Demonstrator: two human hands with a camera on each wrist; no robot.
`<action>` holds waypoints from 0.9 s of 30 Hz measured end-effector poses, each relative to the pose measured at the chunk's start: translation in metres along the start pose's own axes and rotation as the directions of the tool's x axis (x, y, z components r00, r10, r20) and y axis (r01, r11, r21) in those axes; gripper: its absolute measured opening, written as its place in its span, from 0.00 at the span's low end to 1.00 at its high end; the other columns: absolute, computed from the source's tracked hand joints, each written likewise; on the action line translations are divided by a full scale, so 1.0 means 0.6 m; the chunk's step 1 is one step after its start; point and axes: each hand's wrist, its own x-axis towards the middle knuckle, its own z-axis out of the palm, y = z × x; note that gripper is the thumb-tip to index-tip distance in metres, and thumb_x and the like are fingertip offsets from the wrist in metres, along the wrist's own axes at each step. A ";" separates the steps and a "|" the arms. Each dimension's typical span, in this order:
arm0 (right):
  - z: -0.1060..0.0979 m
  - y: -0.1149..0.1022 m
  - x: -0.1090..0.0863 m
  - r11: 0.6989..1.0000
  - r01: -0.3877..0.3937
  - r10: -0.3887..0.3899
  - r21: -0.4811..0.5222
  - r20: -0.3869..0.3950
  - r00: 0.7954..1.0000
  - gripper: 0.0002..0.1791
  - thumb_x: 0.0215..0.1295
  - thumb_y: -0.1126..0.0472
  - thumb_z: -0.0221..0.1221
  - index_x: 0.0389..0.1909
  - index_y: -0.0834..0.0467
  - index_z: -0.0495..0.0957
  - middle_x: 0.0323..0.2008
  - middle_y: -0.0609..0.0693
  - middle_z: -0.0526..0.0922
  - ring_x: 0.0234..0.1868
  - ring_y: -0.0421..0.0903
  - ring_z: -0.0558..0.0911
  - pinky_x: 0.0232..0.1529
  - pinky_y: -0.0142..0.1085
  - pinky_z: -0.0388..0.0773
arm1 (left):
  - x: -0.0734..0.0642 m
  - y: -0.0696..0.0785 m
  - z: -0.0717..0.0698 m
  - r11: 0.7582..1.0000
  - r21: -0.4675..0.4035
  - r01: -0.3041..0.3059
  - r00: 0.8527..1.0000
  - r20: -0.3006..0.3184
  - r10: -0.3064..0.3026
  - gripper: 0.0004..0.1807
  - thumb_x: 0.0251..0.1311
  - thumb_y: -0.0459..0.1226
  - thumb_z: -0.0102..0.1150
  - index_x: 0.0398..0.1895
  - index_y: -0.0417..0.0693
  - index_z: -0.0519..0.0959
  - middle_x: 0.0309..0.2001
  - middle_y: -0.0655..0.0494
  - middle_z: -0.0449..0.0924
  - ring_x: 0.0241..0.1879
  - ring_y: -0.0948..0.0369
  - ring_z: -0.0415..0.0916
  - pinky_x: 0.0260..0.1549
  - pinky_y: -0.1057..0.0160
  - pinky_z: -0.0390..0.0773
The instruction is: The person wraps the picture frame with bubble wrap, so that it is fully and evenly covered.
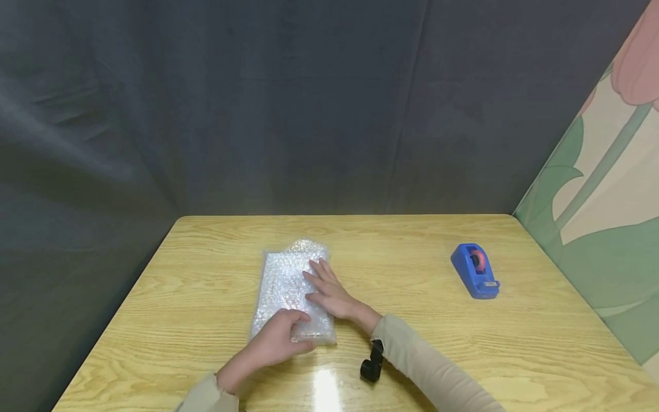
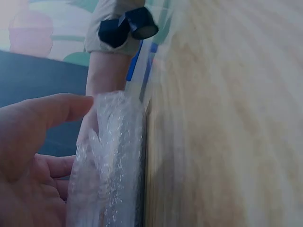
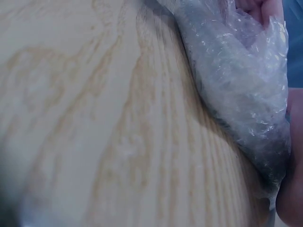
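Note:
A flat, rectangular package in bubble wrap (image 1: 280, 286) lies on the table, with a loose rounded flap of the wrap sticking out at its far end. My right hand (image 1: 332, 294) rests on its right side, fingers spread and straight. At the near end my left hand (image 1: 275, 340) touches the wrap, thumb and fingers loosely bent with a gap between them. The left wrist view shows a left fingertip at the edge of the wrap (image 2: 118, 156), other fingers partly behind it. What the wrap encloses is hard to make out.
A blue tape dispenser (image 1: 476, 272) with a reddish roll stands at the right of the wooden table (image 1: 401, 246). A black wrist camera (image 1: 372, 363) hangs by the right sleeve. Dark cloth (image 1: 329, 114) rises behind, and a flower-patterned curtain (image 1: 607, 229) borders the right side.

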 end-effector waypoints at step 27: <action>0.002 0.001 0.000 0.999 0.032 -0.032 -0.036 0.004 0.999 0.41 0.53 0.50 0.58 0.66 0.63 0.57 0.70 0.59 0.43 0.70 0.56 0.34 0.66 0.56 0.35 | 0.028 -0.128 -0.109 0.998 0.036 0.056 0.986 0.155 -0.061 0.43 0.61 0.49 0.52 0.68 0.32 0.44 0.70 0.38 0.33 0.68 0.43 0.32 0.63 0.42 0.42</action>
